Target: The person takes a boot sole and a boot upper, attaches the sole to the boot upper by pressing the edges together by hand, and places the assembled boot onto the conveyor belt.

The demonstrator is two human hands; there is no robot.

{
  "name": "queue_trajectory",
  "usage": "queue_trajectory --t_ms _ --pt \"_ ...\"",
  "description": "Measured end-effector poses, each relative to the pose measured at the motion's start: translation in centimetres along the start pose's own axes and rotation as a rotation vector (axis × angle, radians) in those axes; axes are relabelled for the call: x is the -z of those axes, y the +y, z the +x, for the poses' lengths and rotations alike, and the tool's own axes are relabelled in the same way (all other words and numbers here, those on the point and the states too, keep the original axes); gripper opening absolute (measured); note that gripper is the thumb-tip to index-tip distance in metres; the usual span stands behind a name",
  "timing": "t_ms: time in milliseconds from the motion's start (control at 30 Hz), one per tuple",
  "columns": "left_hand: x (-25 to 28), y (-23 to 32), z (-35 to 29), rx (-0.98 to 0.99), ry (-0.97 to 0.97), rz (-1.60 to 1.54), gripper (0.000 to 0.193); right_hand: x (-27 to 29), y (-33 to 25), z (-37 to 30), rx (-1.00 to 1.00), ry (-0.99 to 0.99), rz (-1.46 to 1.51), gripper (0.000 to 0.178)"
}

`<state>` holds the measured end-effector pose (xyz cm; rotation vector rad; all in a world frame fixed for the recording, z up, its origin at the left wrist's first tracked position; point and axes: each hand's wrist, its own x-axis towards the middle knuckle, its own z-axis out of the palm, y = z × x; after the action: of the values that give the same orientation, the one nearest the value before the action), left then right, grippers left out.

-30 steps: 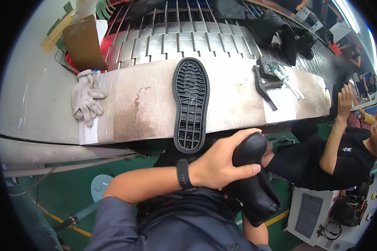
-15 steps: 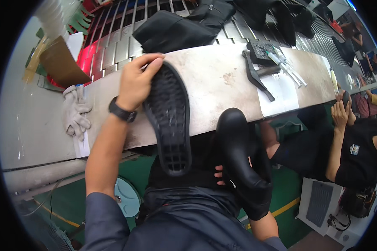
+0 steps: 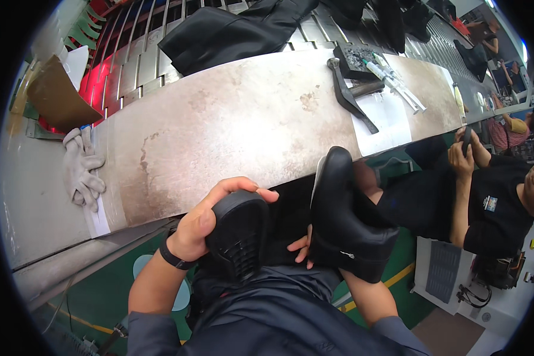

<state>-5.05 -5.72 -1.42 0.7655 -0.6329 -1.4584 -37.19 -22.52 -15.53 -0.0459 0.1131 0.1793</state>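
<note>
My left hand (image 3: 199, 228) grips a black shoe sole (image 3: 241, 240) by one end, thumb and fingers around its rim. The sole's gridded side faces up, and it stands tilted over my lap. To the right, my right hand (image 3: 302, 246) holds a black ankle boot (image 3: 345, 219) from behind and below. Only some fingertips show; the boot hides the rest of that hand. The boot's toe points away from me, and a pale strip of its underside shows along the left edge. A small silver zip pull sits on its shaft. Sole and boot are apart.
On the stained workbench (image 3: 249, 113) lie a hammer (image 3: 347, 95), syringe-like tubes (image 3: 397, 86), a box of dark bits (image 3: 356, 61), white paper (image 3: 385, 127) and grey gloves (image 3: 83, 169). Behind it, black boots (image 3: 225, 38) lie on a roller conveyor. A co-worker's hands (image 3: 463, 154) are at right.
My left hand has brought the sole down from above the bench toward my lap. The boot has turned, so its side and pale underside edge now show. My view has shifted slightly.
</note>
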Motion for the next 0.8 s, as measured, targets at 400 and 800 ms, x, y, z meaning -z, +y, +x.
queue_trajectory --t_ms 400,800 --pt "0.4 -1.6 0.3 -0.090 -0.054 0.082 0.077 -0.5 -2.1 1.1 -0.075 -0.105 -0.022 0.098" --pt "-1.7 4.5 -3.7 -0.120 -0.030 0.362 0.104 -5.9 -2.9 1.5 -0.208 0.061 -0.478 0.114"
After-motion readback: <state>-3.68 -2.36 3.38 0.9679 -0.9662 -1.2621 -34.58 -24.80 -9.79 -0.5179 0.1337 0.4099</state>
